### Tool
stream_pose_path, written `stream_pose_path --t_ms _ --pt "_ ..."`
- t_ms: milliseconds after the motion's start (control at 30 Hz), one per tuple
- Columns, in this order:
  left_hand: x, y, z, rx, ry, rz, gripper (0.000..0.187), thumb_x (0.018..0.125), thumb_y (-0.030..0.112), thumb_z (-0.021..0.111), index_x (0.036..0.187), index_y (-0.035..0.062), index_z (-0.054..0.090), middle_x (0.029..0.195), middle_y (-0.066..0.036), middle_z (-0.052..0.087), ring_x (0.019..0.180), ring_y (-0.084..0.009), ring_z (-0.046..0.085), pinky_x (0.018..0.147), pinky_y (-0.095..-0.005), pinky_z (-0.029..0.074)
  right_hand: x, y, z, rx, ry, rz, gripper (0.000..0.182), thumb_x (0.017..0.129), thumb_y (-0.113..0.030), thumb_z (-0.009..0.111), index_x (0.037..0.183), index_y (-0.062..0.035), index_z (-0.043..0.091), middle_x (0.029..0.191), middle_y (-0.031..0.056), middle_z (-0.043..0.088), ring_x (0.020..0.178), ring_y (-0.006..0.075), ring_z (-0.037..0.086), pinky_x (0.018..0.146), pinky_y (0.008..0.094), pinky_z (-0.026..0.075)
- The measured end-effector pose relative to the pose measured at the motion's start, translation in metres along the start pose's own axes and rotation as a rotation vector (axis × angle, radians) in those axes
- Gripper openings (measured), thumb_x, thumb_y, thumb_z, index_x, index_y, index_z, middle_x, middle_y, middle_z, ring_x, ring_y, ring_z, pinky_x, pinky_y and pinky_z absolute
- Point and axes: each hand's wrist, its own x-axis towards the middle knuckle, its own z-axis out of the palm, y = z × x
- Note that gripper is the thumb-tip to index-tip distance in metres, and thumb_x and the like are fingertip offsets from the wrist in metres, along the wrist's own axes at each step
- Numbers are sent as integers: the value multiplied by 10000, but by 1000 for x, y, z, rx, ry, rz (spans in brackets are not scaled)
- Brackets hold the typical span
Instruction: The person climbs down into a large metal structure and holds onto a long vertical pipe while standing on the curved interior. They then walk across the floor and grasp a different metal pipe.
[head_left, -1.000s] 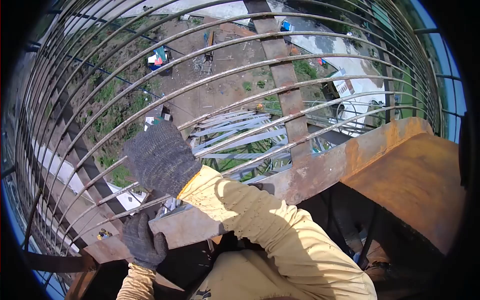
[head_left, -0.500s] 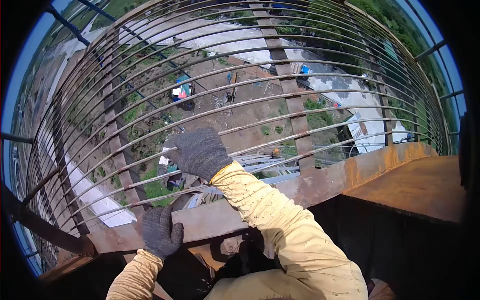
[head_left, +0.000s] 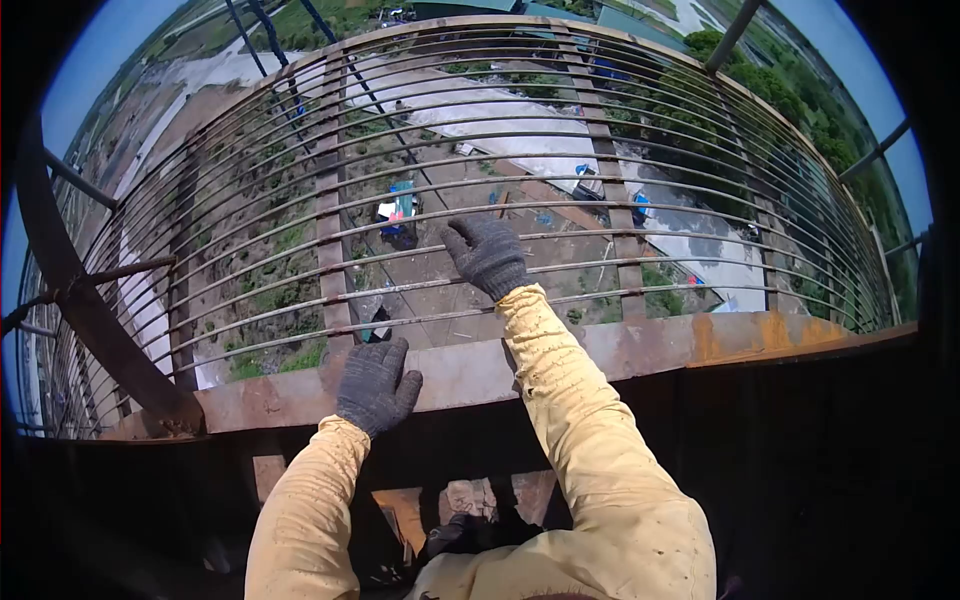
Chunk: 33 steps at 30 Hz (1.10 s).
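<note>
Both my hands wear dark grey knitted gloves and come out of pale yellow sleeves. My right hand (head_left: 487, 257) is closed over one of the thin metal bars (head_left: 560, 234) of a curved grating, with its fingertips partly hidden. Lower and to the left, my left hand (head_left: 378, 388) lies on the flat steel rim (head_left: 460, 378) along the near edge of the grating. Its fingers are stretched out and the thumb stands apart. Wide flat uprights (head_left: 330, 215) cross the bars at intervals.
Far below the grating lie ground, a pale road (head_left: 480, 110) and small vehicles. A dark steel beam (head_left: 110, 340) slants up at the left, with a rod (head_left: 130, 270) sticking out of it. Blue ropes (head_left: 268, 35) run past the upper left. Dark space lies under the rim.
The view has tilted up and shifted. My right hand has moved further out across the bars, and my left hand now reaches more onto the rim.
</note>
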Motion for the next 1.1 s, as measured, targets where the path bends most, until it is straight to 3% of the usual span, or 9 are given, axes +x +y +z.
stream_pose_path --t_ms 267,300,400,467,533,700,833,900,1100 --pt "-9 -6 15 58 128 19 478 893 364 630 1218 14 616 1024 -240 655 998 -430 609 908 -543 456 -104 -94 -89 356 158 45 164 950 -158 654 848 -31 671 771 158 644 769 359 633 676 428 478" --pt "-10 -1 10 56 79 -32 468 895 381 626 1188 17 623 1029 -236 658 1002 -433 609 908 -545 457 -140 -113 -102 476 88 100 190 974 -134 606 832 -16 652 759 121 625 734 278 624 671 380 485" --pt "-13 -2 7 51 38 -62 467 898 377 615 1195 18 629 1116 -231 671 1045 -428 607 912 -536 460 -231 -159 -127 308 -77 -5 281 899 -130 695 642 -81 592 621 129 562 577 352 551 549 439 416" --pt "-19 -15 31 121 181 -25 492 915 418 583 1201 22 645 1096 -230 686 1029 -425 617 934 -536 453 -306 -158 -121 291 -335 307 320 895 -202 737 632 -52 633 585 158 558 541 357 562 519 437 419" --pt "-22 -10 18 88 105 -69 502 920 424 571 1208 19 642 1082 -234 689 1029 -430 619 939 -536 453 -384 -136 -101 85 -606 652 444 981 -379 605 738 -17 691 737 208 661 685 411 653 614 484 488" --pt "-10 -7 12 50 94 -21 485 918 427 569 1182 29 650 1014 -233 693 971 -436 622 909 -534 458 -661 30 -40 -539 -1182 911 506 1025 -476 432 1024 -64 725 971 164 749 987 376 703 893 503 531" --pt "-20 -5 7 64 64 -62 479 906 433 587 1162 33 651 1010 -235 685 971 -442 619 895 -539 459 -537 -26 -47 -215 -1171 355 491 1015 -459 458 1108 -54 718 1059 206 736 1068 397 673 962 493 511" --pt "-19 -4 10 7 79 -62 472 906 411 589 1178 29 640 1094 -241 671 1000 -445 615 908 -543 455 -423 -98 -68 -76 -869 797 557 1012 -506 488 959 -5 726 1001 255 705 1047 449 639 939 517 490" --pt "-17 -8 18 22 160 4 493 898 404 595 1209 22 617 1095 -242 654 1009 -436 615 899 -549 457 -215 -129 -134 -216 24 20 178 905 -230 680 884 -57 714 850 163 698 822 391 662 752 496 504"
